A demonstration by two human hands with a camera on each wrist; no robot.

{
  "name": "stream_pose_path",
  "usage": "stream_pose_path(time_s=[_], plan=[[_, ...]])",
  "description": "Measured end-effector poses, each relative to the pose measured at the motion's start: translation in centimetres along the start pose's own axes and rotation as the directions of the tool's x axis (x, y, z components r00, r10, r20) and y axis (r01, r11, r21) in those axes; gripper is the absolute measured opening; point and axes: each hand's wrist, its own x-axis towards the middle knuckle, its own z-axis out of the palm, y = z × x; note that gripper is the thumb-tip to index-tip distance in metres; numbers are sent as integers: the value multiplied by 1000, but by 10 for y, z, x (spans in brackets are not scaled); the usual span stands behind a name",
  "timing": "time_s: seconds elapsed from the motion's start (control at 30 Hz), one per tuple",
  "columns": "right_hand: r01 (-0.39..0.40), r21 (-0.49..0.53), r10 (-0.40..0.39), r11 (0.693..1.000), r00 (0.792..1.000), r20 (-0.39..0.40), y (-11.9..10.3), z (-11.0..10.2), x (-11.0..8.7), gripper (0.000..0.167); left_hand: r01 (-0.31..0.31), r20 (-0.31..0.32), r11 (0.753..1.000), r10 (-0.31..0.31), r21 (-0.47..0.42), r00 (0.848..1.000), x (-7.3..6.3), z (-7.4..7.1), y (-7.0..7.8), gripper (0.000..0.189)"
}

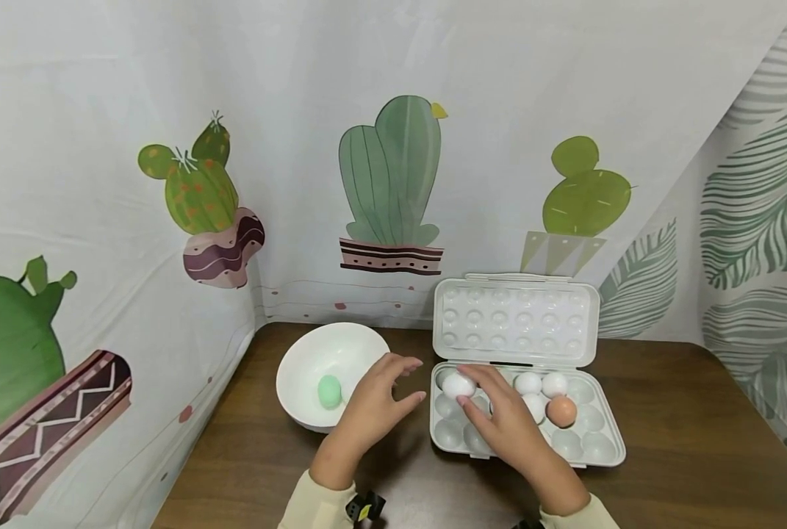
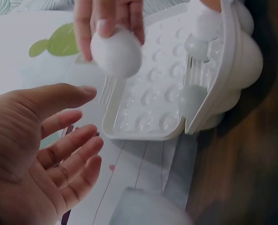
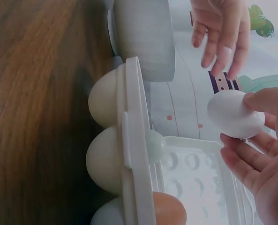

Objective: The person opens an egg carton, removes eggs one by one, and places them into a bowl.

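Observation:
In the head view my right hand (image 1: 508, 419) pinches a white egg (image 1: 458, 385) over the left part of an open egg box (image 1: 528, 458). The right wrist view shows this egg (image 3: 230, 111) between thumb and fingertips, raised above the box. My left hand (image 1: 373, 404) is at the right side of a white bowl (image 1: 297, 360), thumb and fingers spread, holding nothing. A pale green egg (image 1: 330, 391) lies inside the bowl. Several white eggs (image 1: 555, 385) and an orange-brown egg (image 1: 561, 411) sit in the box's cups, some partly hidden by my right hand.
The box lid (image 1: 516, 317) stands raised at the back, against a hanging cloth (image 1: 287, 184) printed with cacti. Beneath everything is a dark brown wooden table (image 1: 684, 411). A leaf-patterned cloth (image 1: 757, 220) hangs along the right side.

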Motion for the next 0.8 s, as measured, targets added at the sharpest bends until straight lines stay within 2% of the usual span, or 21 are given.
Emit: stream_pose_path(time_s=[0.1,0.33,0.8], plan=[[-5,7,4,1000,1000,7,-3,1,-1,48,-27,31,1000,27,8,999,0,6,3,45],[-19,12,19,1000,1000,10,-8,2,-1,52,-45,83,999,44,11,996,-1,17,14,46],[1,103,-4,995,1000,26,-12,7,-1,51,-82,56,996,81,18,995,-4,24,21,46]])
